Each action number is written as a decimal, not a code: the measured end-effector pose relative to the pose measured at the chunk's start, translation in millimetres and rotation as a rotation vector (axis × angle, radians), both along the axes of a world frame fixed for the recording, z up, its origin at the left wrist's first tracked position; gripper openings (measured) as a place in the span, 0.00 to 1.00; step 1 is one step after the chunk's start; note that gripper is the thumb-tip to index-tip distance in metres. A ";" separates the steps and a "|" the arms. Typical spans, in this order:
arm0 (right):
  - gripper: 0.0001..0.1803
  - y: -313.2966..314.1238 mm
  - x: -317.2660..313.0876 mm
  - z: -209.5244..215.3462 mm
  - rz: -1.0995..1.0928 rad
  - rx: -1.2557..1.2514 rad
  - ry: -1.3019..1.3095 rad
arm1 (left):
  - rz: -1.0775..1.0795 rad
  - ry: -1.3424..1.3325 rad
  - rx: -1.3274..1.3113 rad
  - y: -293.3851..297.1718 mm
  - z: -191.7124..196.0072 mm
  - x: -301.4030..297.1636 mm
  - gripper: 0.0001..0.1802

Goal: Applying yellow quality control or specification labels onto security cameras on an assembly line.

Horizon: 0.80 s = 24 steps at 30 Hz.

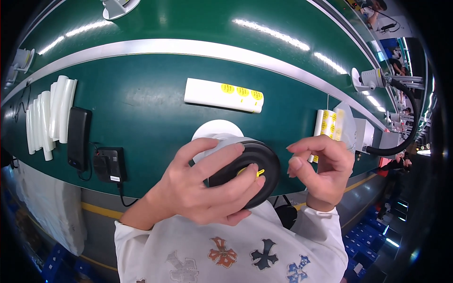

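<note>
My left hand is wrapped over a device with a round black face and a pale body, tilted toward me. A white round base shows just behind it on the bench. At the centre of the black face is a small yellow piece, partly covered by my left fingers. To the right of the device, my right hand is raised with thumb and forefinger curled but apart. Nothing shows between those fingertips.
A white strip with round yellow stickers lies ahead on the green bench. More stickered white rolls sit at the right. White tubes, a black handheld case and a black adapter lie left. Beyond the white rail stands a similar white device.
</note>
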State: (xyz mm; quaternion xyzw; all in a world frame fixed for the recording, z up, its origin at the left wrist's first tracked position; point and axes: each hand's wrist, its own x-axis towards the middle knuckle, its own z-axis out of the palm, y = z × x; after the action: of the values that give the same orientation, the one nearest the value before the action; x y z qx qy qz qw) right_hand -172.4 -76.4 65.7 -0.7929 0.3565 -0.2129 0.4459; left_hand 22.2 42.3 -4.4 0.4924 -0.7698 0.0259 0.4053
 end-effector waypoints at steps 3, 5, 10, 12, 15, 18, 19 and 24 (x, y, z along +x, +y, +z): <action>0.08 0.6 -3.8 -5.6 -0.034 0.031 -0.015 | -0.048 0.075 -0.061 -0.1 -6.3 3.9 0.23; 0.05 -0.8 -7.9 -10.1 -0.105 0.123 -0.029 | -0.082 0.123 -0.110 -1.2 -16.6 4.9 0.24; 0.04 -9.4 -7.5 -40.3 -0.148 0.326 -0.228 | -0.084 0.250 -0.241 -3.3 -27.4 4.2 0.27; 0.11 -20.9 -17.1 -63.9 0.008 0.494 -0.349 | -0.079 0.260 -0.245 -3.0 -29.7 3.2 0.28; 0.29 -35.1 -3.4 -93.2 0.415 0.418 -0.512 | -0.081 0.289 -0.260 -2.4 -32.7 -0.4 0.29; 0.54 -29.7 11.9 -99.3 0.649 0.522 -0.446 | -0.080 0.332 -0.300 -2.3 -38.0 -5.2 0.31; 0.54 -28.2 16.3 -101.5 0.658 0.520 -0.452 | -0.077 0.362 -0.328 -2.1 -39.3 -5.7 0.31; 0.52 -24.9 30.4 -111.1 0.796 0.550 -0.302 | -0.056 0.307 -0.335 -4.8 -38.5 -3.4 0.32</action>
State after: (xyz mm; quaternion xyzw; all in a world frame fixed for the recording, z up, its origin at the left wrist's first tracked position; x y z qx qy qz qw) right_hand -142.0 -101.3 -45.4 -0.6810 0.0011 -0.0368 0.7313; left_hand 18.9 37.5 -42.8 0.3949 -0.6975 0.0667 0.5943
